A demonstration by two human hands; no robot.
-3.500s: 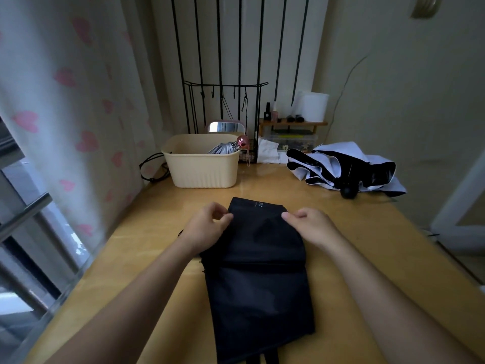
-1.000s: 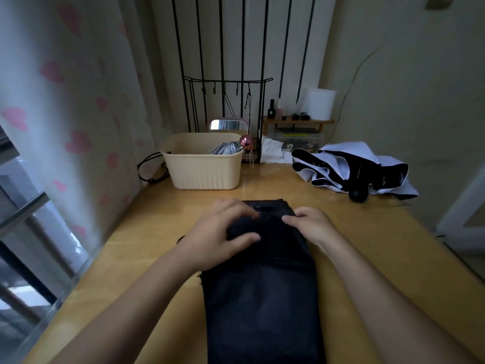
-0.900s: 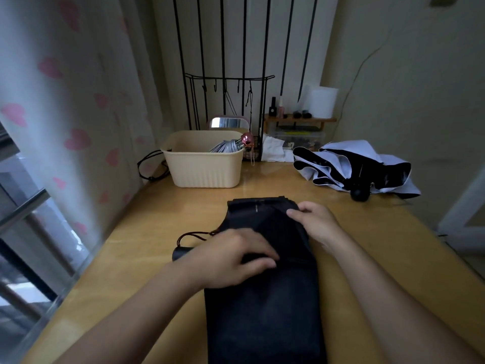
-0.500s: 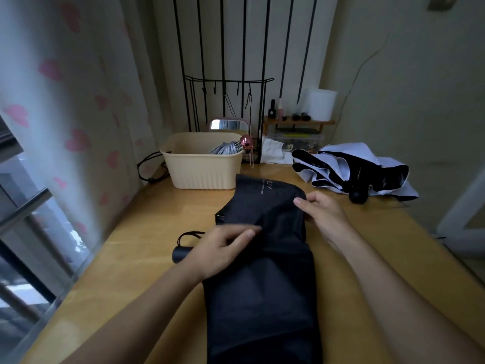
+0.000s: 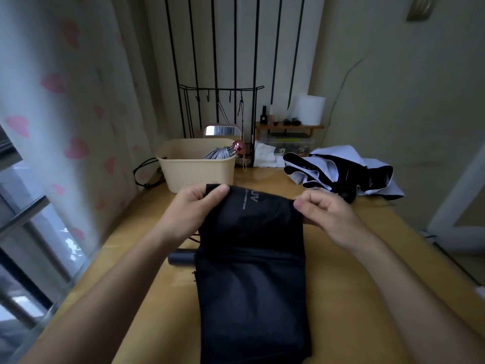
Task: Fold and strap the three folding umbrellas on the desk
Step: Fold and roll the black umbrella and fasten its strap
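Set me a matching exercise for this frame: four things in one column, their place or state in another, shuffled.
1 black umbrella
2 white-and-black umbrella
3 beige basket
4 white roll

A on the wooden shelf
B pinched by left hand and right hand
C loose at the desk's far right
D holds a silver umbrella

Pairs: 1-B, 2-C, 3-D, 4-A

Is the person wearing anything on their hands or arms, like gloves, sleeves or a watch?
No. The left hand and right hand are bare: no gloves or rings. Both forearms are uncovered down to the picture's edge; no sleeves, watch or bracelet shows. The thumbnails look short and unpainted.
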